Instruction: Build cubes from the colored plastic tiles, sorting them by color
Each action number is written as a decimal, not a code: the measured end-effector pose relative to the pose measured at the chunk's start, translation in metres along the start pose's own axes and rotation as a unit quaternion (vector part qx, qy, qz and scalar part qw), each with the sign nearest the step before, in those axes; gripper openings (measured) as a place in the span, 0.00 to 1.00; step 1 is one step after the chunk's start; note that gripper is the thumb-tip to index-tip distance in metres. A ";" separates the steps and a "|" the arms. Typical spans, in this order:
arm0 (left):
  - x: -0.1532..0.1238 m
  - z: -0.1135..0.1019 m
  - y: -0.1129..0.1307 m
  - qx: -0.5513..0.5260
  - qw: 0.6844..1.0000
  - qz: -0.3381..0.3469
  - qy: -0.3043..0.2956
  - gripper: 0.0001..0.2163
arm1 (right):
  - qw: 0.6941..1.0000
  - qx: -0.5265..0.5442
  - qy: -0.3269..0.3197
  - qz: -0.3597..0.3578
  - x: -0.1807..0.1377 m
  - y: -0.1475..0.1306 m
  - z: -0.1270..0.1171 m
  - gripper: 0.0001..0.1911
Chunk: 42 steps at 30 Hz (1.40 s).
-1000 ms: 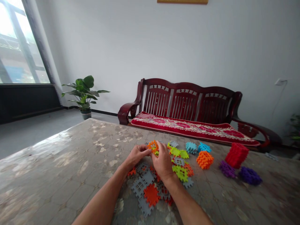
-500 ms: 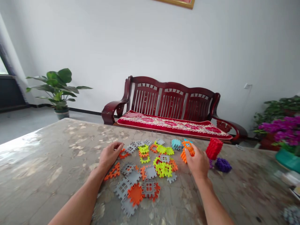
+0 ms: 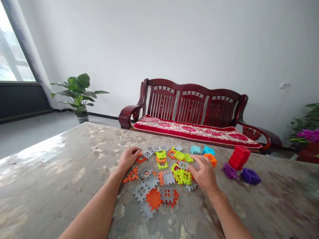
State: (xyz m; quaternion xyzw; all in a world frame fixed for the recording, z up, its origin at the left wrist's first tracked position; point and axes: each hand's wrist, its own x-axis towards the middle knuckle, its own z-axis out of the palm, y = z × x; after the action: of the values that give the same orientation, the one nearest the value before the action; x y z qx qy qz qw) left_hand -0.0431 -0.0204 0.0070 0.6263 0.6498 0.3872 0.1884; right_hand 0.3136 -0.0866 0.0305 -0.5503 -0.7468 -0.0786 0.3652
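Note:
Flat interlocking plastic building tiles with notched edges lie in a loose spread between my hands. My left hand [image 3: 129, 160] rests on the table at the left, fingers loosely bent, beside an orange tile [image 3: 141, 158]. An orange triangular tile [image 3: 131, 175] lies below its wrist. My right hand [image 3: 204, 172] is open at the right side, thumb and fingers apart around the edge of the yellow-green tiles [image 3: 183, 177]; nothing shows in its grip. Just behind its fingers stands an orange stack of tiles [image 3: 211, 160], partly hidden. Grey tiles [image 3: 151, 181] and an orange tile [image 3: 154, 199] lie in front.
Light blue stacks [image 3: 196, 150] stand at the back. Farther right are a tall red stack [image 3: 239, 157], a purple stack [image 3: 230, 171] and a dark violet one [image 3: 250, 176]. The patterned table [image 3: 82, 159] reaches toward a wooden bench [image 3: 191, 103]. A potted plant [image 3: 79, 91] stands left.
My right hand has come away from the orange stack and moved left to the yellow-green tiles. My left hand stays near the same orange tile. The whole view has shifted slightly left.

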 end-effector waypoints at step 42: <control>0.006 0.007 -0.016 -0.015 0.999 0.024 -0.031 0.13 | 0.935 0.053 -0.300 -0.182 0.027 -0.118 0.052 0.21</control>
State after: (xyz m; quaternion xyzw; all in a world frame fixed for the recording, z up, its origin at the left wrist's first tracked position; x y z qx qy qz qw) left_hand -0.0493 -0.0117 -0.0081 0.6507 0.6222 0.3822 0.2084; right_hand 0.1827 -0.0837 0.0434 -0.3826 -0.9122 0.0647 0.1318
